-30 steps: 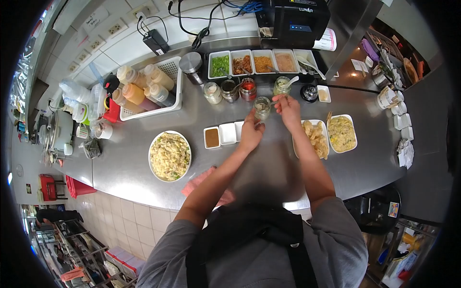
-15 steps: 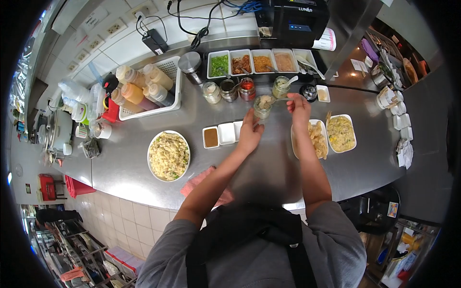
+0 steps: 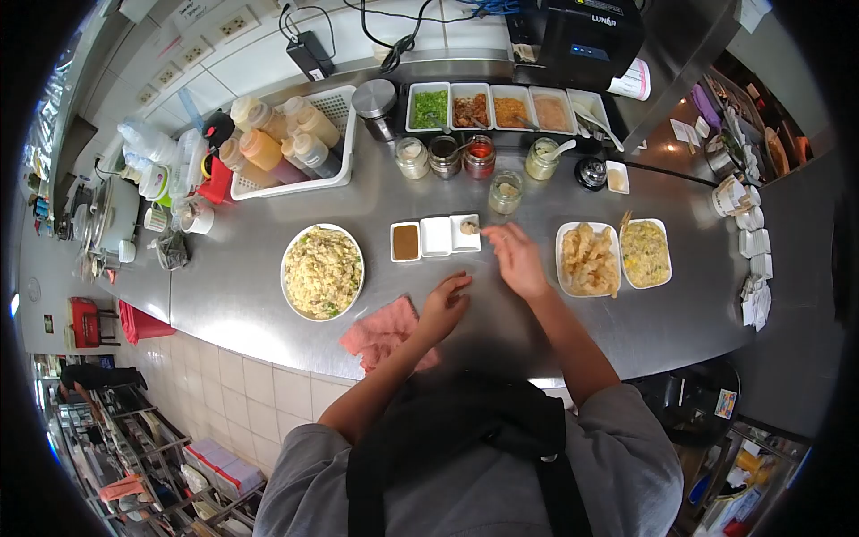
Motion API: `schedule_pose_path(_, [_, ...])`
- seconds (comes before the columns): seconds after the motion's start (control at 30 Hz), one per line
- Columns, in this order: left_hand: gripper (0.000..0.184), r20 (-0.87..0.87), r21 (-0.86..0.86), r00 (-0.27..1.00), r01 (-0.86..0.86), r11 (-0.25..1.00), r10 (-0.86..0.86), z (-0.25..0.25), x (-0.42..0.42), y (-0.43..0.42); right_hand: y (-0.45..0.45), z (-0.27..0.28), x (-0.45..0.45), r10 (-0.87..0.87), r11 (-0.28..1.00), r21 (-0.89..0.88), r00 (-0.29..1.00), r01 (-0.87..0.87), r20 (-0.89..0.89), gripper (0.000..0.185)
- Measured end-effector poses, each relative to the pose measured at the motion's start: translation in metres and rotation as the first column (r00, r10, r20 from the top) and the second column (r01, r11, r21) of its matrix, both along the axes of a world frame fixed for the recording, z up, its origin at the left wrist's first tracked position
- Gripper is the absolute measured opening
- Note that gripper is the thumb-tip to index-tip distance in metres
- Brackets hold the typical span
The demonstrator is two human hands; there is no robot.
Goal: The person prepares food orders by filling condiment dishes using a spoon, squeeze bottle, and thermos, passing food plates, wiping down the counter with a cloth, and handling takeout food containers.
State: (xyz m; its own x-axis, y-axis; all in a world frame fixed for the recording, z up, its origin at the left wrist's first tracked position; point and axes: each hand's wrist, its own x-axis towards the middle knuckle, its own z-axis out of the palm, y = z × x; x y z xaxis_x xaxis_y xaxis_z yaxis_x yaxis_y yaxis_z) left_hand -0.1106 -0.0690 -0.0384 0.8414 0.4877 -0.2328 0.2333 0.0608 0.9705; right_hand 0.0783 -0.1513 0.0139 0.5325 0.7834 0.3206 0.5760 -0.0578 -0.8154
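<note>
Glossy metal counter [image 3: 224,286], rough cloth [image 3: 386,328]

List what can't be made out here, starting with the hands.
Head view:
- Whether the right hand holds anything: too small and blurred.
- The left hand's palm: turned away from the camera.
- Part of the crumpled pink cloth: covered by the left forearm.
- Top of the black, boxy LUNAR machine: cut off by the upper edge.
</note>
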Motion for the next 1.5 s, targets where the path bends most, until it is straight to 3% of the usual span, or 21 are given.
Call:
schedule_pose_path(0.03, [0.037,-0.011,0.043,1.000,-0.007,0.999,0.007,0.001,-0.003,-0.001,-0.001,-0.003,-0.006,0.005,1.000,0.000,1.000,-0.005,0.001,0.019])
schedule_pose_path(0.1, [0.037,-0.021,0.084,1.000,-0.014,0.996,0.015,0.003,-0.007,-0.003,-0.002,-0.004,-0.015,0.126,0.992,-0.042,0.967,-0.119,0.223,0.017])
schedule_pose_path(0.17, [0.036,0.002,0.065,0.999,-0.043,0.997,0.043,0.005,-0.011,-0.004,-0.003,0.001,-0.016,0.141,0.990,-0.051,0.963,-0.133,0.230,0.019])
schedule_pose_path(0.23, [0.035,-0.009,0.043,0.998,-0.063,0.997,0.063,0.001,-0.014,-0.004,-0.004,0.005,-0.015,0.029,0.997,0.060,0.980,-0.041,0.198,0.015])
schedule_pose_path(0.33, [0.034,-0.020,0.028,0.996,-0.089,0.996,0.089,-0.001,-0.015,-0.004,-0.004,0.017,-0.015,0.008,0.992,0.126,0.996,-0.018,0.086,0.013])
schedule_pose_path(0.43, [0.034,-0.017,0.019,0.996,-0.086,0.996,0.086,0.001,-0.014,-0.003,-0.003,0.003,-0.017,0.014,0.997,0.071,1.000,-0.014,-0.001,0.014])
schedule_pose_path(0.67, [0.035,-0.022,0.016,0.998,-0.058,0.998,0.058,0.007,-0.012,-0.004,-0.001,0.002,-0.015,-0.104,0.988,0.118,0.994,0.101,0.022,0.016])
schedule_pose_path(0.77, [0.031,-0.022,0.044,0.998,-0.063,0.997,0.064,0.003,-0.013,-0.004,-0.001,0.002,-0.010,-0.069,0.997,0.040,0.998,0.069,-0.006,0.016])
schedule_pose_path(0.87, [0.030,-0.033,0.009,0.996,-0.088,0.996,0.088,-0.003,-0.016,-0.005,-0.004,0.024,-0.002,-0.100,0.993,0.054,0.986,0.108,-0.135,0.016])
schedule_pose_path(0.97, [0.031,-0.012,0.028,0.996,-0.086,0.996,0.087,-0.006,-0.016,-0.004,0.002,0.048,0.022,-0.235,0.965,0.107,0.970,0.241,-0.067,0.016])
schedule_pose_path(1.03, [0.032,-0.031,0.013,0.997,-0.074,0.997,0.074,-0.005,-0.017,-0.004,0.009,0.050,0.041,-0.330,0.931,0.213,0.932,0.296,0.148,0.018])
schedule_pose_path(1.17, [0.032,-0.090,-0.004,0.994,-0.059,0.998,0.058,-0.001,-0.016,-0.004,0.023,0.030,0.061,-0.306,0.950,0.045,0.900,0.308,0.312,0.016])
schedule_pose_path(1.27, [0.030,-0.025,0.047,0.997,-0.076,0.996,0.077,-0.008,-0.018,-0.004,0.040,0.007,0.078,-0.318,0.944,0.019,0.894,0.329,0.315,0.017])
schedule_pose_path(1.4, [0.028,-0.064,-0.001,0.987,-0.148,0.989,0.147,0.017,-0.014,0.005,0.059,0.004,0.101,-0.355,0.923,-0.017,0.867,0.385,0.349,0.019])
schedule_pose_path(1.47, [0.031,-0.055,0.076,0.983,-0.171,0.982,0.176,0.027,-0.015,0.025,0.066,0.002,0.113,-0.363,0.925,-0.007,0.888,0.380,0.282,0.028])
schedule_pose_path(1.5, [0.030,0.044,0.186,0.967,-0.256,0.949,0.252,0.041,-0.012,0.037,0.067,0.002,0.115,-0.351,0.930,-0.003,0.894,0.367,0.279,0.028])
